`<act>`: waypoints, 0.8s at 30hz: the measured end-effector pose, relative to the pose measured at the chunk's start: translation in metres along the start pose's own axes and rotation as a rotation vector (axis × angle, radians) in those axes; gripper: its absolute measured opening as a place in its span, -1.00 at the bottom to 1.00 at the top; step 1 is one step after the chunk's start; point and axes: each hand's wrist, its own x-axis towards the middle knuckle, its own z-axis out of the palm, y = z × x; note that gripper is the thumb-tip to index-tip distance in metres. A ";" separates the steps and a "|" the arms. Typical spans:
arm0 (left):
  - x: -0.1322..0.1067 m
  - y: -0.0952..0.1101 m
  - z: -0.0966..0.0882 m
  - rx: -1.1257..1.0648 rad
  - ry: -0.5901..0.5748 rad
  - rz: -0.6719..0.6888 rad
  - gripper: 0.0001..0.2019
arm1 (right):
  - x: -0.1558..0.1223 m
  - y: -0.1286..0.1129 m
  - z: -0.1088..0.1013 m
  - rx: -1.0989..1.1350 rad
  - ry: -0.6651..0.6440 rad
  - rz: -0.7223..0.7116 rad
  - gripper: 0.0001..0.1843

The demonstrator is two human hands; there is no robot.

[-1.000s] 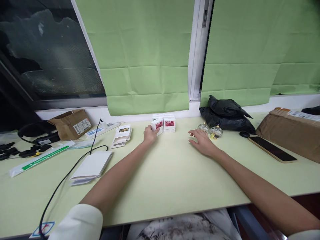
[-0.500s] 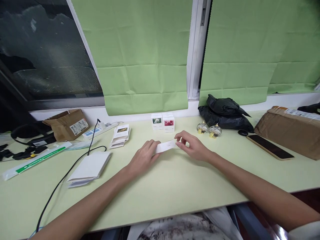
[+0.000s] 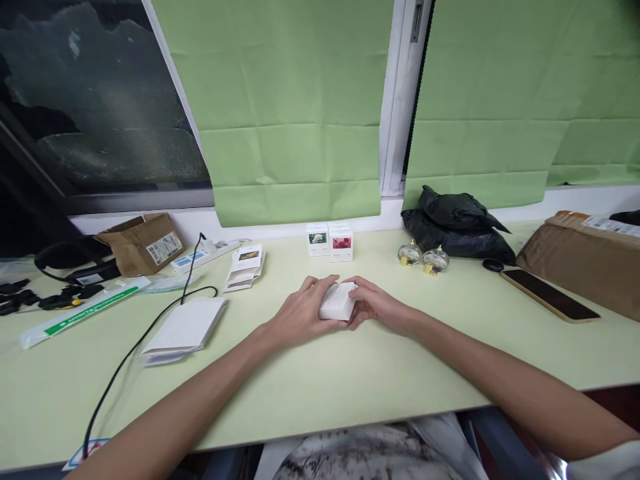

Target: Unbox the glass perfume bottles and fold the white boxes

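I hold the small white box (image 3: pixel 337 301) low over the middle of the worktop (image 3: pixel 350 387), where it seems to rest, so the surface likely takes its weight while I pin both ends. My left hand (image 3: pixel 300 313) cups the left end, fingers curled over the top. My right hand (image 3: pixel 375 308) closes on the right end. Each grip is clasped on the box. Both forearms stretch forward and converge, wrists low. 2 printed boxes (image 3: pixel 330 241) stand well apart by the sill.

Desk (image 3: pixel 350 380) front open; 2 boxes (image 3: pixel 330 241) behind, 2 bottles (image 3: pixel 423 257) right, papers (image 3: pixel 185 327) left.
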 end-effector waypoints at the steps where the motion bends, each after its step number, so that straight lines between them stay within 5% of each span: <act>1: 0.001 -0.001 0.000 -0.010 -0.004 0.006 -0.09 | 0.000 0.001 -0.001 0.003 -0.004 -0.005 -0.64; 7: 0.003 -0.007 0.005 0.010 0.018 0.107 -0.14 | 0.002 0.004 -0.003 0.004 -0.010 -0.004 -0.67; 12: 0.001 -0.005 0.006 -0.030 0.043 0.068 -0.27 | 0.002 0.004 -0.002 0.035 -0.047 0.009 -0.67; 24: 0.003 -0.002 0.005 -0.061 0.069 0.037 -0.21 | -0.002 0.001 0.000 -0.036 -0.009 -0.026 -0.66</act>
